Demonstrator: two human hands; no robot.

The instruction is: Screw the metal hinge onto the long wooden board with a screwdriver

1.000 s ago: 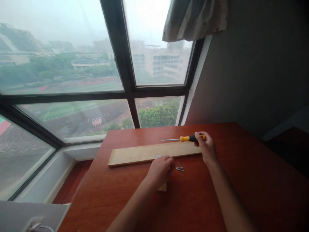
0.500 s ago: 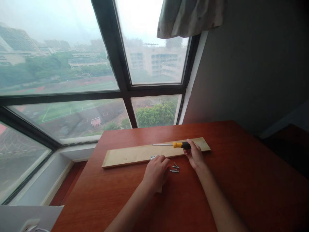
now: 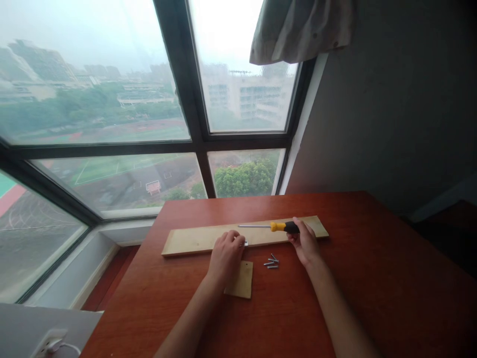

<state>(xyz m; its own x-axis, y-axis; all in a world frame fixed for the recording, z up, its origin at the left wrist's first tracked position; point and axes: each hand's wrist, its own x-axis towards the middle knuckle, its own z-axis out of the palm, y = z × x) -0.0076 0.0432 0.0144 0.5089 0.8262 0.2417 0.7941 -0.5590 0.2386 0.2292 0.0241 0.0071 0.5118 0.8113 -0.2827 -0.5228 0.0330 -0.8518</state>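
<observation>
My right hand (image 3: pixel 305 243) grips a screwdriver (image 3: pixel 278 226) by its yellow and black handle. The shaft points left above a long pale wooden board (image 3: pixel 197 240) lying across the table. My left hand (image 3: pixel 228 253) is at the board's near edge, its fingers curled onto a small shiny metal piece (image 3: pixel 246 243); most of that piece is hidden. Under the left wrist, partly covered, lies a small square wooden piece (image 3: pixel 244 282) with a hole near its top edge. Several screws (image 3: pixel 272 262) lie loose between the two hands.
The reddish-brown table (image 3: pixel 286 313) stands against a large window (image 3: pixel 238 141) with dark frames. A grey curtain (image 3: pixel 301 30) hangs at the upper right beside a dark wall (image 3: pixel 383 119). At the lower left, a white plug (image 3: pixel 54 343) sits in a wall socket.
My left hand has moved left, uncovering more of the small wooden piece and the table near the screws. The right hand keeps hold of the screwdriver in nearly the same place. The view has shifted slightly.
</observation>
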